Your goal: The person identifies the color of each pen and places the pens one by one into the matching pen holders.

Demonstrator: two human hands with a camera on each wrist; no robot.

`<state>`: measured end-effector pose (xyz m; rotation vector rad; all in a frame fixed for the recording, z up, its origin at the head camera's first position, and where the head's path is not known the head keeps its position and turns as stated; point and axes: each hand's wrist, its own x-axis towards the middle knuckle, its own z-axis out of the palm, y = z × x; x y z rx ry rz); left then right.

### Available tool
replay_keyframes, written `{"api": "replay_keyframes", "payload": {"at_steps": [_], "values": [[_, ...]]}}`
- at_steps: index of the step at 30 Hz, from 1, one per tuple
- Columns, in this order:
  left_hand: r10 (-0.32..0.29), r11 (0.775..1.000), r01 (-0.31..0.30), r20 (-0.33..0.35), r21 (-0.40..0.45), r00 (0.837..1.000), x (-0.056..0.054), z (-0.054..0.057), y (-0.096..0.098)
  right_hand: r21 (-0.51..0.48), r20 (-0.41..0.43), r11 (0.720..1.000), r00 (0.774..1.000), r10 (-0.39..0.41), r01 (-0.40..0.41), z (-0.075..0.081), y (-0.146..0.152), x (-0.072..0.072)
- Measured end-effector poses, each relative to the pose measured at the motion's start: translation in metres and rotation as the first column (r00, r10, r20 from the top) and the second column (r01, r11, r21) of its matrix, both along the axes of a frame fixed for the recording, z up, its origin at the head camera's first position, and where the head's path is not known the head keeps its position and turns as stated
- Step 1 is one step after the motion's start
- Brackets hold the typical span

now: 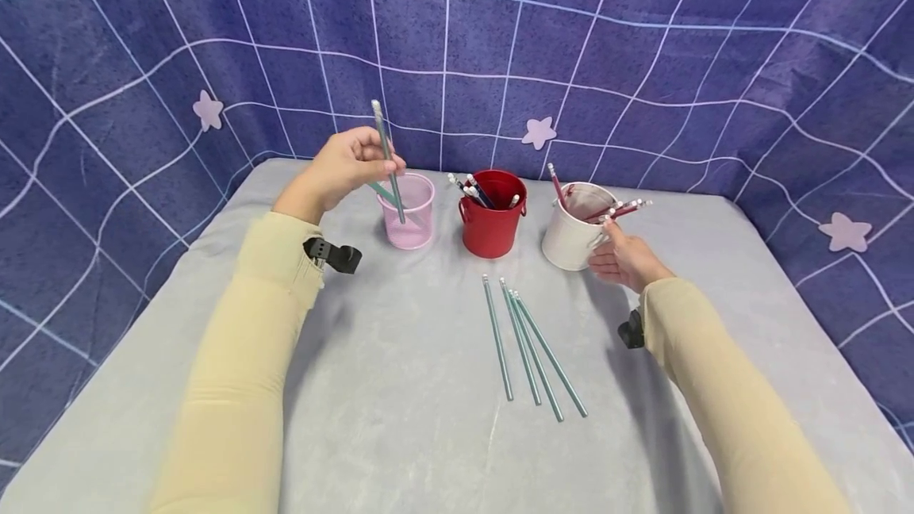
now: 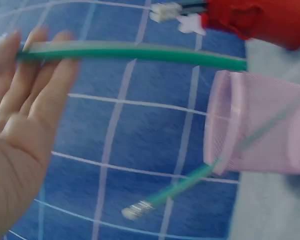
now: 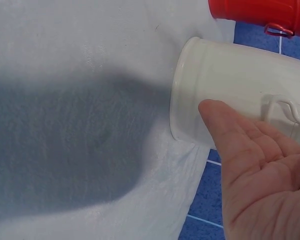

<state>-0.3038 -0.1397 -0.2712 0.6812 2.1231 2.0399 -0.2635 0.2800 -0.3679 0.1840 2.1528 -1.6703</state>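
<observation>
My left hand (image 1: 346,163) pinches a green pencil (image 1: 387,145) near its middle, eraser end up, its lower end in front of the pink mesh cup (image 1: 408,238). One other green pencil (image 2: 182,186) leans inside that cup, showing through the mesh. On the right, my right hand (image 1: 628,258) rests beside the white bucket (image 1: 564,243), its fingers fairly straight along the side in the right wrist view. Dark red pencils (image 1: 628,209) stick out over the white bucket's rim, close to the thumb.
Between the cup and the white bucket stands a red bucket (image 1: 491,238) with dark pencils in it. Several green pencils (image 1: 528,347) lie on the grey cloth-covered table (image 1: 400,387) in front. Behind hangs a blue gridded curtain (image 1: 443,30) with stars.
</observation>
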Motion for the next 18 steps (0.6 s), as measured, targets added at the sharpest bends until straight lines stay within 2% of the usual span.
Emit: {"api": "replay_keyframes", "payload": {"at_steps": [2, 4, 7, 9, 11, 15, 18], "values": [[0.083, 0.990, -0.085, 0.015, 0.117, 0.996, -0.006, -0.007, -0.003, -0.002, -0.002, 1.000, 1.000, -0.001, 0.001, 0.000, 0.000, 0.000], [0.137, 0.965, -0.144, 0.048, 0.218, 0.989, -0.012, -0.013, -0.006, 0.001, -0.003, 1.000, 1.000, 0.002, -0.002, 0.000, 0.001, 0.000], [0.164, 0.932, -0.188, 0.104, 0.309, 0.981, -0.017, -0.019, -0.013, 0.006, -0.005, 1.000, 1.000, -0.001, 0.001, 0.000, 0.001, -0.001], [0.168, 0.901, -0.211, 0.146, 0.378, 0.975, -0.020, -0.023, -0.016, 0.009, -0.009, 1.000, 1.000, 0.000, 0.000, 0.001, 0.001, -0.001], [0.194, 0.854, -0.254, 0.176, 0.454, 0.965, -0.022, -0.025, -0.017, 0.007, -0.010, 1.000, 1.000, -0.002, 0.002, 0.002, 0.000, -0.002], [0.273, 0.723, -0.360, 0.234, 0.589, 0.933, -0.026, -0.031, -0.014, 0.006, -0.008, 1.000, 1.000, -0.005, 0.005, 0.002, -0.001, -0.002], [0.322, 0.670, -0.424, 0.276, 0.610, 0.906, -0.028, -0.035, -0.011, 0.001, 0.005, 1.000, 1.000, -0.015, 0.015, 0.001, -0.001, -0.002]]}}
